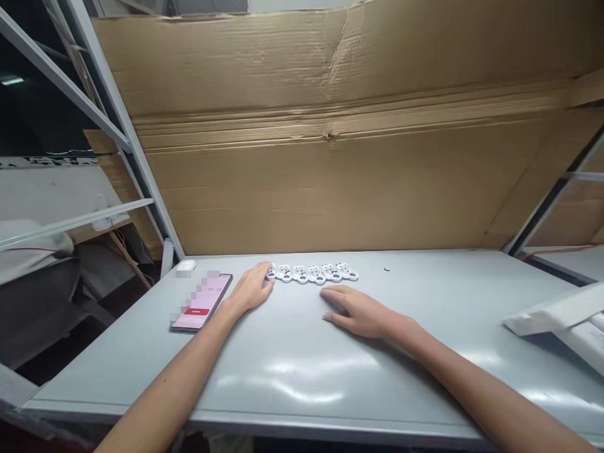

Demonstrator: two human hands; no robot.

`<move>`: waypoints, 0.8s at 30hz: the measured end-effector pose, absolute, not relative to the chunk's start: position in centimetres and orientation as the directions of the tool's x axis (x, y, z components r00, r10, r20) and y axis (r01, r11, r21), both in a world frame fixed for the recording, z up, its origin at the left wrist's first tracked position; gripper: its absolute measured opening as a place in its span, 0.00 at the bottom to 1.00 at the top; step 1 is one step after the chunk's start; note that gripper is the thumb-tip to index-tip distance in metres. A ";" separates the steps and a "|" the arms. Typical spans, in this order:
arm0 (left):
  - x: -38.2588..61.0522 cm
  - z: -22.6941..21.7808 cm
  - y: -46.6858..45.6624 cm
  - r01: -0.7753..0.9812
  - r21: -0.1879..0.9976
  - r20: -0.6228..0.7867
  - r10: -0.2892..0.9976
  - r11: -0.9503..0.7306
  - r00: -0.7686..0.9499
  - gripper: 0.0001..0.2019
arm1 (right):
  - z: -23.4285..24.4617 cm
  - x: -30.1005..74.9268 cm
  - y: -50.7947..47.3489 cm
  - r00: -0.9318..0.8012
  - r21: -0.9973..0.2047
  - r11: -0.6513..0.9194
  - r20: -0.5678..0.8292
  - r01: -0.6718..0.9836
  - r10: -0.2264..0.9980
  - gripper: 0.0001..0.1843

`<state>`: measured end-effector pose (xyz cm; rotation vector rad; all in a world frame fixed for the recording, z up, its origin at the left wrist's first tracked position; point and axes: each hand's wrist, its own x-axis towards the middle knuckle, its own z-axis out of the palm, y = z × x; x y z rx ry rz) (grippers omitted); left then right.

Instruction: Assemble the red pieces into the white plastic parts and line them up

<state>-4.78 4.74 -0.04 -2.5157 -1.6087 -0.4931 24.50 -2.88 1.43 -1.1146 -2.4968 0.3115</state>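
Note:
Several small flat white pieces (301,274), each with a ring-shaped end and dark marks, lie side by side in a row on the grey tabletop (283,352). At the row's left end rests my left hand (252,287), its thumb apart from its fingers. Its fingertips touch or partly cover the leftmost piece; the exact contact is hard to make out. Just below the row's right half, my right hand (355,311) lies on the table with thumb and fingers apart, holding nothing. What the white pieces are, I cannot tell.
A phone (204,302) with a lit pink screen lies left of my left hand, with a small white case (185,265) behind it. A tiny dark curved bit (387,270) lies right of the row. Cardboard (340,189) walls the back. White objects (561,314) sit at right.

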 end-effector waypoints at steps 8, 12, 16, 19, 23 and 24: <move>-3.8 0.6 4.1 0.955 0.056 0.352 0.901 -0.291 0.254 0.10 | 1.0 24.6 -2.3 -0.636 -0.348 0.666 0.214 0.659 0.742 0.17; -3.6 0.2 4.4 0.969 0.051 0.360 0.909 -0.243 0.209 0.10 | 1.0 24.5 -2.3 -0.629 -0.379 0.659 0.220 0.649 0.746 0.17; -3.8 0.2 4.5 0.976 0.046 0.401 0.899 -0.212 0.177 0.14 | 1.0 24.5 -2.1 -0.611 -0.404 0.644 0.228 0.649 0.758 0.19; -3.8 0.5 4.3 0.976 0.049 0.440 0.881 -0.214 0.171 0.18 | 0.9 24.6 -2.1 -0.611 -0.405 0.645 0.229 0.648 0.757 0.18; -2.7 0.4 3.2 0.866 0.097 0.455 0.795 -0.491 0.400 0.25 | 0.5 24.7 -1.9 -0.611 -0.393 0.658 0.256 0.642 0.749 0.19; -2.2 0.3 2.8 0.795 0.123 0.443 0.750 -0.594 0.491 0.26 | 0.4 24.7 -1.9 -0.597 -0.399 0.652 0.269 0.645 0.755 0.20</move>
